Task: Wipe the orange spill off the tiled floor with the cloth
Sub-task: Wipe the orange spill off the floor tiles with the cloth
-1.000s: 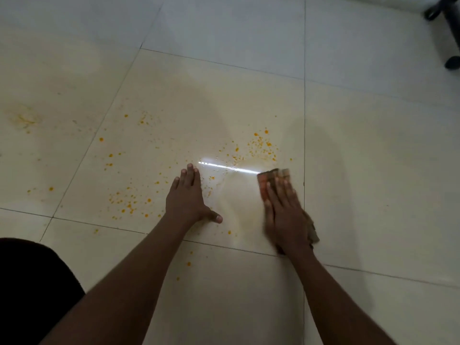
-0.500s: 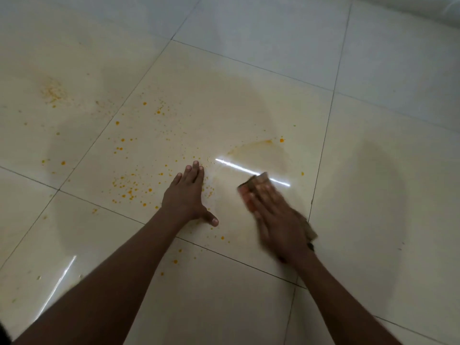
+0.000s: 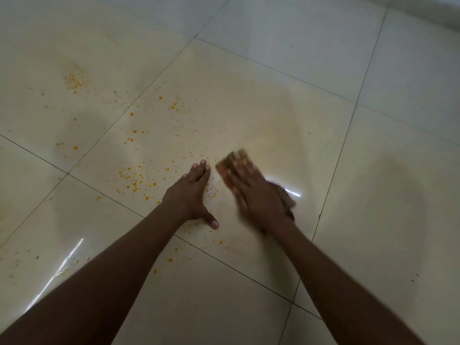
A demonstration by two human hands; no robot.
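Observation:
Orange specks of the spill [image 3: 135, 179] dot the cream tiled floor [image 3: 249, 100], mostly left of my hands, with a paler smear [image 3: 74, 79] further left and a few drops [image 3: 170, 259] near my left forearm. My left hand [image 3: 193, 195] rests flat on the floor with its fingers together and thumb out. Just to its right, my right hand [image 3: 258, 195] presses flat on a folded orange-brown cloth [image 3: 232, 161], whose front edge shows beyond the fingertips. The hand and cloth are blurred by motion. A damp wiped patch [image 3: 281, 125] lies beyond the cloth.
Dark grout lines [image 3: 348, 125] cross the floor between large tiles. A base of a pale wall or skirting [image 3: 435, 13] runs along the top right corner. Bright light glints [image 3: 53, 270] reflect off the wet tile at lower left.
My right hand has slid the cloth leftward, close to my left hand. The cluster of orange specks ahead of the cloth is gone, leaving a damp smear. My view has shifted right; the chair base left the frame.

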